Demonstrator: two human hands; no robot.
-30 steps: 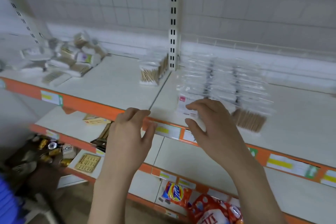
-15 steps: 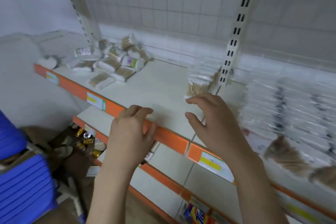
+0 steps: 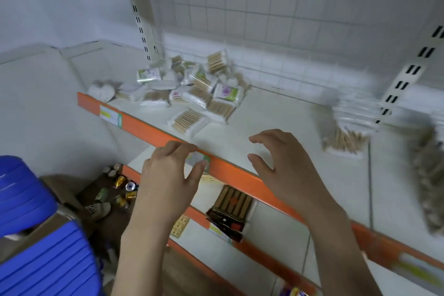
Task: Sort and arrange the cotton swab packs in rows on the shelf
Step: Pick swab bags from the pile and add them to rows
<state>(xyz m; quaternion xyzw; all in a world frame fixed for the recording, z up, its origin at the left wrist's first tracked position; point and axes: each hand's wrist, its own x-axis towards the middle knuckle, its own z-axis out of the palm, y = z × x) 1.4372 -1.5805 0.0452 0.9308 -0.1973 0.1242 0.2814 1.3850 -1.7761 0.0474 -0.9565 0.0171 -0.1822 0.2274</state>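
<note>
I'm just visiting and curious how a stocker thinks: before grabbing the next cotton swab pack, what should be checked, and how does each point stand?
1. Left hand free: ok, holds nothing, fingers at the orange shelf edge.
2. Right hand free: ok, fingers spread, hovering over the shelf.
3. Packs left to sort: ok, a loose pile lies at the back left.
4. Nearest pack reachable: ok, single pack lies apart, in front.
5. Row to join: cannot tell, stacked packs at right are blurred.
</note>
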